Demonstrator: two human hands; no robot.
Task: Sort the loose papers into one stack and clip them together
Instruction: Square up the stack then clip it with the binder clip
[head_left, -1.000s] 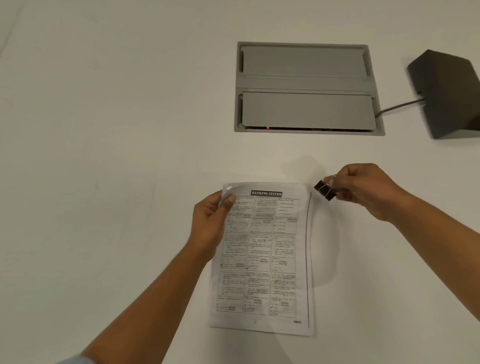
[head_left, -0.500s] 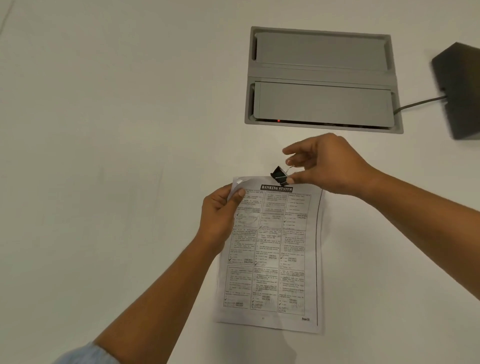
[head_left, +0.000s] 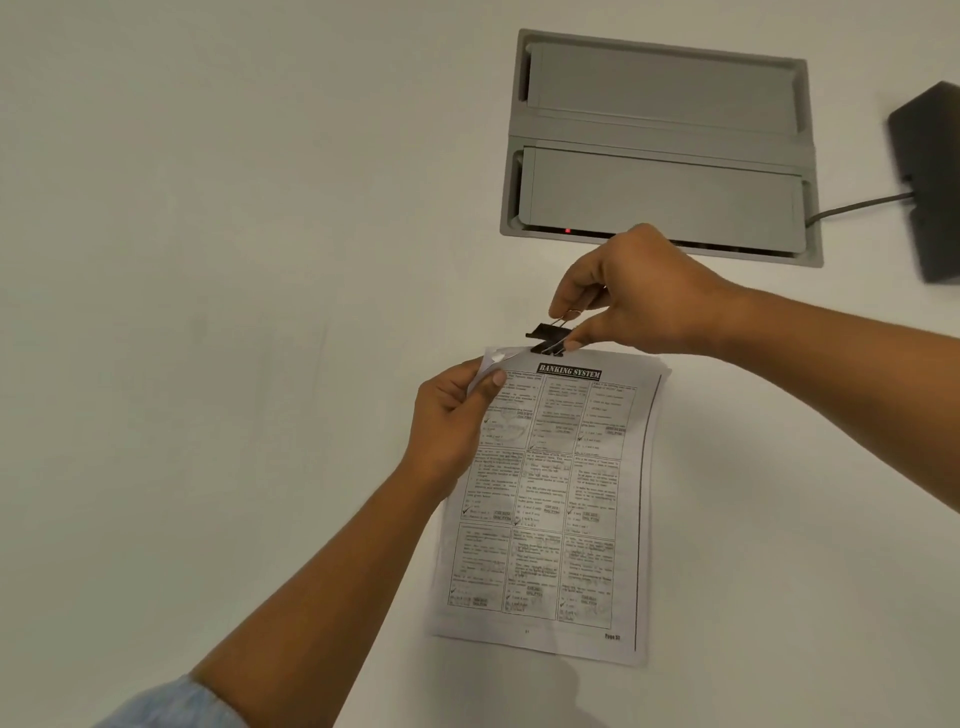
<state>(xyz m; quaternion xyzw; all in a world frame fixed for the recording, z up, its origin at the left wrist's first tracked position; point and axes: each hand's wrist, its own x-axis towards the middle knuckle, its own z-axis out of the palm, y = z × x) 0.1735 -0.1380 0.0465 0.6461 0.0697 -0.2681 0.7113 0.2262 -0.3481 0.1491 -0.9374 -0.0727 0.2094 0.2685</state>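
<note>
The right hand (head_left: 639, 296) pinches a black binder clip (head_left: 546, 339) at the far edge of the paper stack (head_left: 561, 493), seemingly open over it; the left hand (head_left: 451, 421) grips the stack's far-left corner.

A grey hatch (head_left: 660, 145) is sitting in my white worktop (head_left: 208, 260), towards its far edge; a black box (head_left: 930, 182) is lying right of it, trailing a cable (head_left: 857, 203).

A printed paper stack (head_left: 550, 499) lies flat, top-left corner lifted, a black binder clip (head_left: 546, 339) at its top edge.
</note>
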